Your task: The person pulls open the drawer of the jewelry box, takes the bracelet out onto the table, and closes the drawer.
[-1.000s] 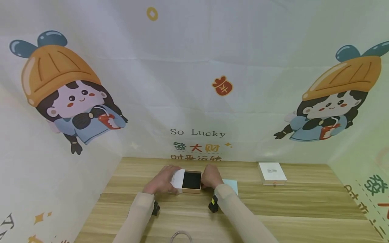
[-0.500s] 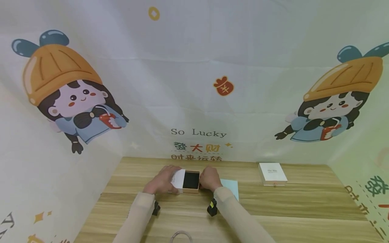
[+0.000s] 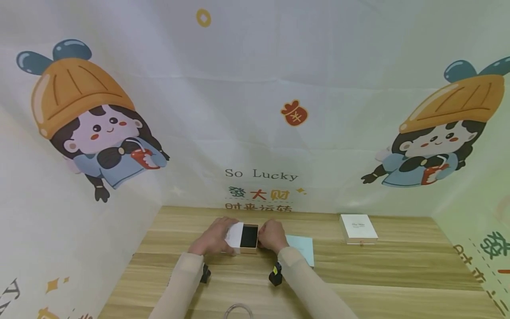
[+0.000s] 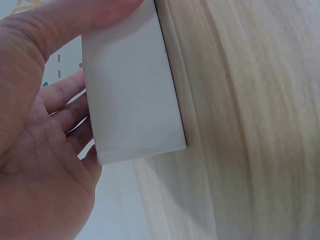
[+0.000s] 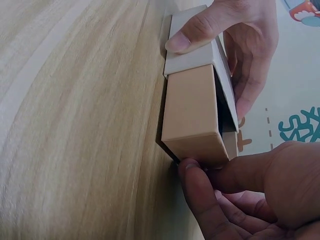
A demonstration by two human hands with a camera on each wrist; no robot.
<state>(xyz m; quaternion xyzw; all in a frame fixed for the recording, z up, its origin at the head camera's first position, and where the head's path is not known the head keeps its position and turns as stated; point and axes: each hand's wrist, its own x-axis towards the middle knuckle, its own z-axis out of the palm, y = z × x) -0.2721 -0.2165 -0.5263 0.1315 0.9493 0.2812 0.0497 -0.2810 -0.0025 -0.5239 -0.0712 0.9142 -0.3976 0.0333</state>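
A small drawer box stands on the table, made of a white sleeve [image 3: 235,236] and a tan drawer [image 5: 192,105] with a black inside [image 3: 249,236]. The drawer sticks out partly to the right of the sleeve. My left hand [image 3: 213,238] grips the sleeve, with the thumb on its near side and the fingers along the far side. At the drawer's outer end is my right hand [image 3: 273,235], its curled thumb and a finger meeting against the lower edge of the end face. Anything small between those fingertips is hidden.
Beyond my right wrist lies a pale blue flat box or card [image 3: 301,248]. A second white drawer box [image 3: 358,228] sits farther right. A clear ring-shaped object [image 3: 238,310] is at the near edge of view. A printed cloth backdrop [image 3: 326,177] borders the wooden table [image 3: 390,274].
The tan drawer has slid left into the sleeve, so less of its black inside shows. My right hand has moved left with it, uncovering more of the pale blue item. My left hand stays put.
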